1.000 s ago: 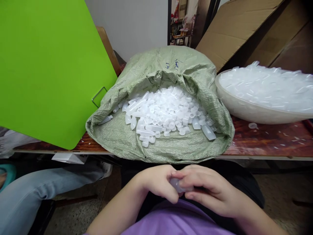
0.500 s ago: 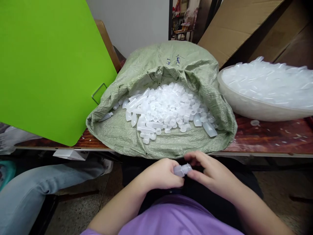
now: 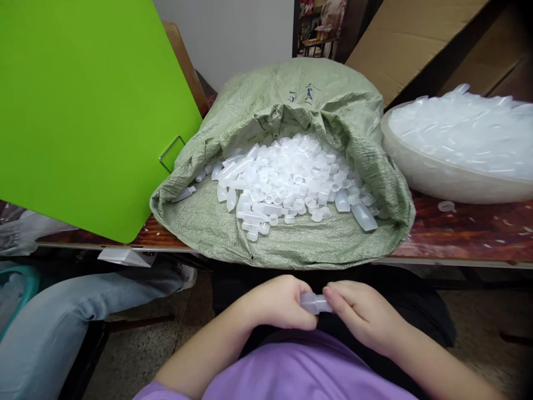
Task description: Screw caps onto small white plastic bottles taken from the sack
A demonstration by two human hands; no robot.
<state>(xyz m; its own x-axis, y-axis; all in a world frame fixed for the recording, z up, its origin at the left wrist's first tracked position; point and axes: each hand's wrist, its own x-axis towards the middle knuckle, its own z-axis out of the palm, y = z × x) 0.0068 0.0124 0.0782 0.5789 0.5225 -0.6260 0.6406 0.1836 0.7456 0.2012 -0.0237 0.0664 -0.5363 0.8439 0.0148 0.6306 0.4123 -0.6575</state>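
At the far left a bright green board (image 3: 83,111) leans over the edge of the tabletop (image 3: 458,233), with another person's denim-clad leg (image 3: 62,322) below it. In the middle a woven green sack (image 3: 291,244) lies open on the tabletop, spilling a heap of translucent plastic pieces (image 3: 291,178). Below the sack, over the person's lap, the left hand (image 3: 278,303) is curled closed around one end of a small translucent plastic piece (image 3: 315,303) while the right hand (image 3: 362,314) pinches its other end, and a white bowl (image 3: 437,178) heaped with more pieces sits at the right under a cardboard sheet (image 3: 408,39).
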